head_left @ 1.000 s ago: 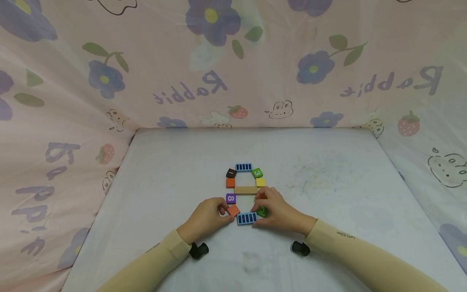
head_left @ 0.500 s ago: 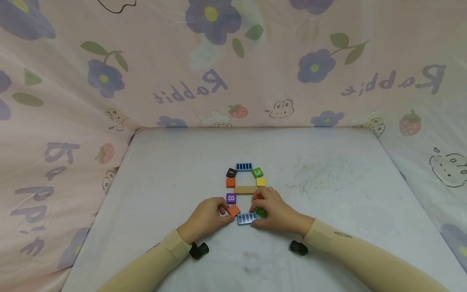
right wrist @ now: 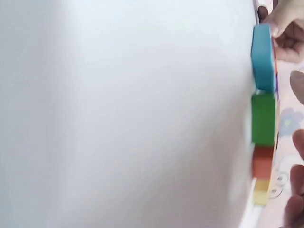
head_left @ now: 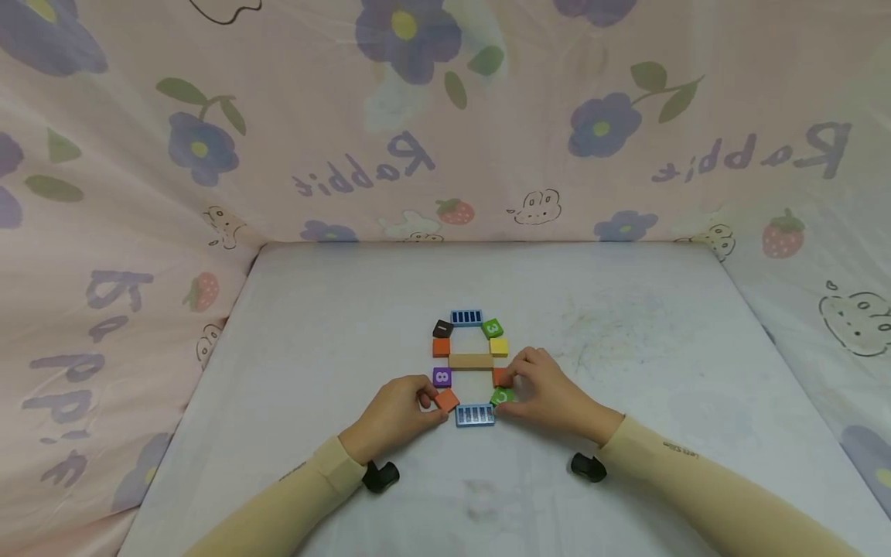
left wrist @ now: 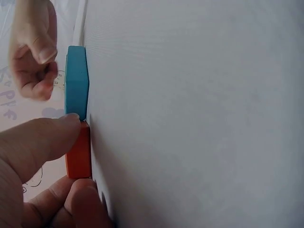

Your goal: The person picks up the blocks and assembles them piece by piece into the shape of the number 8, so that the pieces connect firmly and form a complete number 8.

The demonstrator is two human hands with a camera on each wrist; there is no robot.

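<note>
My left hand (head_left: 400, 406) holds an orange block (head_left: 447, 400) at the lower left of a ring of blocks. Its thumb (left wrist: 52, 135) presses where the block meets a blue barred block (head_left: 475, 416), and its fingertips lie along the other end. My right hand (head_left: 553, 398) hovers beside a green numbered block (head_left: 503, 397), thumb and fingers apart. The right wrist view shows the fingers (right wrist: 297, 142) away from that green block, with nothing between them. An orange-red block (head_left: 498, 377) sits just above the green one, partly hidden by the right fingers.
A wooden bar (head_left: 470, 362) crosses the ring's middle. A purple block (head_left: 442, 377) with an 8 lies left below it. Farther up are a black block (head_left: 442, 329), a green one with a 3 (head_left: 492, 329), a yellow block (head_left: 498, 347) and another blue barred block (head_left: 466, 318).
My right hand has let go of the green block and drawn back to the right, uncovering it and the orange-red block. My left hand stays at its orange block.
</note>
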